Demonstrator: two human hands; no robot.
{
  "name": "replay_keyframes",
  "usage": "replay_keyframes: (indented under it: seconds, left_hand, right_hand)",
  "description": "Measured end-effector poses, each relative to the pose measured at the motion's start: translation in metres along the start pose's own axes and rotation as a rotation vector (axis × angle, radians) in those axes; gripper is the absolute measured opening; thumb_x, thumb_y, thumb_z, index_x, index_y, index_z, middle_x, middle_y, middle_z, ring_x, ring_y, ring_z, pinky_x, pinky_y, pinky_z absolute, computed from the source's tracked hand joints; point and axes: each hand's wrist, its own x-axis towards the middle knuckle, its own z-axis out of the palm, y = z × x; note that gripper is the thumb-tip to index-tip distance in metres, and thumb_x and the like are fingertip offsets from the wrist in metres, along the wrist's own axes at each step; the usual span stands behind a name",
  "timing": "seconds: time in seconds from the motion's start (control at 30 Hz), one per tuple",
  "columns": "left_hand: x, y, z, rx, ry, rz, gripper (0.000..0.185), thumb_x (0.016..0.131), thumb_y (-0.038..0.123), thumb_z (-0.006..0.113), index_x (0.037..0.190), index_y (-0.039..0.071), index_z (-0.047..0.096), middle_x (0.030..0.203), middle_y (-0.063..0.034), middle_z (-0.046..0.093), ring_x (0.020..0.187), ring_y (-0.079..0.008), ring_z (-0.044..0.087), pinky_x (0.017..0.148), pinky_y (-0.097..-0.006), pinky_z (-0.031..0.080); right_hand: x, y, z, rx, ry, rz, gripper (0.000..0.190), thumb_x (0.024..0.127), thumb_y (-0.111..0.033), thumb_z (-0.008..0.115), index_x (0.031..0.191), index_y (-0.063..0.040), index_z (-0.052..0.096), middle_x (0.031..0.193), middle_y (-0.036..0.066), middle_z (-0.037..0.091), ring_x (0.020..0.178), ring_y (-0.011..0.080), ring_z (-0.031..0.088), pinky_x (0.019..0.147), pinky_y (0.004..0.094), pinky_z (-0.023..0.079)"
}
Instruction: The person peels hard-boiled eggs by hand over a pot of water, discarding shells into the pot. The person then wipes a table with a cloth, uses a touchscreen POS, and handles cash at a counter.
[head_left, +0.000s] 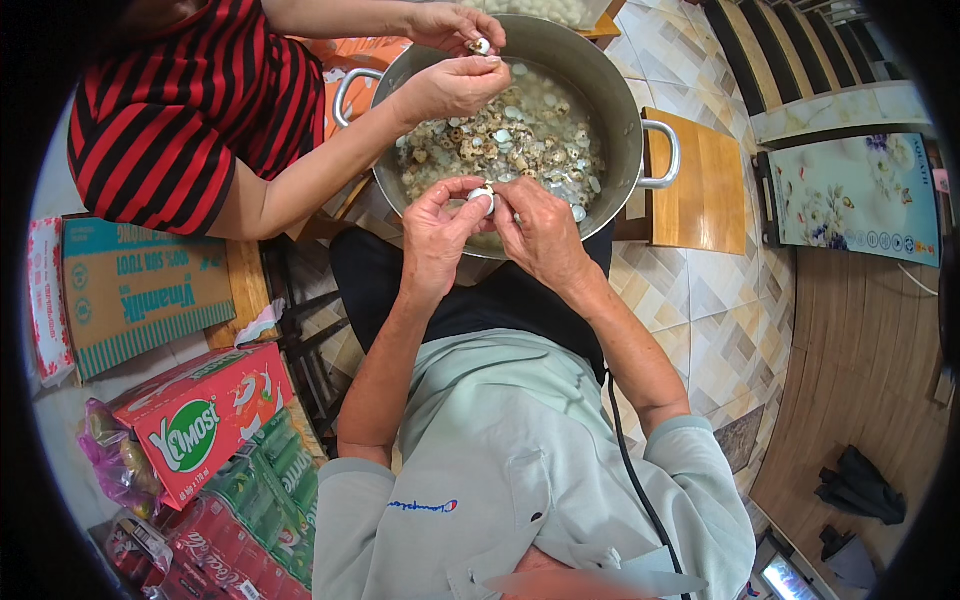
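Observation:
A small, mostly white peeled quail egg (482, 199) is held between the thumb and fingers of my left hand (444, 236). My right hand (541, 236) meets it from the other side, its fingertips pinching at the egg's upper edge, where a speckled bit of shell shows. Both hands are over the near rim of a large two-handled metal pot (621, 101). Inside the pot, speckled quail eggs (472, 146) and loose shell pieces (512, 112) sit in cloudy water. My fingers partly hide the egg.
Across the pot's left side, a co-worker's hands (461, 79) hold another partly peeled egg (478, 46). A bag of white eggs (559, 11) stands beyond the pot. A wooden stool (697, 187) is at right. Cartons (150, 292) and drink packs (232, 547) are at left.

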Motion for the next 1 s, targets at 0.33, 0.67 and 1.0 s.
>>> replay_keyframes:
  seconds: [0.33,0.67,1.0]
  left_hand:
    - [-0.0022,-0.0006,-0.0023,0.021,-0.055,-0.008,0.019,0.083,-0.003,0.059,0.102,-0.004,0.056,0.095,-0.0093,0.058,0.077,-0.0147,0.061,0.069,-0.0287,0.055]
    - [-0.0010,0.0050,-0.0095,-0.161,-0.175,-0.167,0.019,0.085,0.001,0.055,0.104,0.000,0.055,0.088,-0.0092,0.062,0.071,-0.0145,0.062,0.063,-0.0267,0.052]
    - [-0.0001,0.0020,-0.0058,-0.128,-0.131,-0.108,0.019,0.086,0.004,0.054,0.104,-0.002,0.056,0.089,-0.0116,0.062,0.072,-0.0164,0.062,0.064,-0.0283,0.053]
  right_hand:
    - [0.0009,-0.0019,-0.0024,0.003,-0.028,0.067,0.009,0.076,-0.004,0.060,0.074,0.001,0.053,0.067,0.015,0.054,0.059,0.0324,0.056,0.052,0.0392,0.045]
    - [0.0013,-0.0063,-0.0079,0.713,-0.053,0.648,0.009,0.082,-0.003,0.052,0.078,0.004,0.056,0.063,0.007,0.060,0.057,0.0099,0.057,0.051,0.0258,0.046]
    - [-0.0007,-0.0032,-0.0029,0.677,0.033,0.645,0.010,0.082,-0.004,0.052,0.077,0.004,0.056,0.060,0.006,0.057,0.054,0.0082,0.054,0.048,0.0251,0.043]
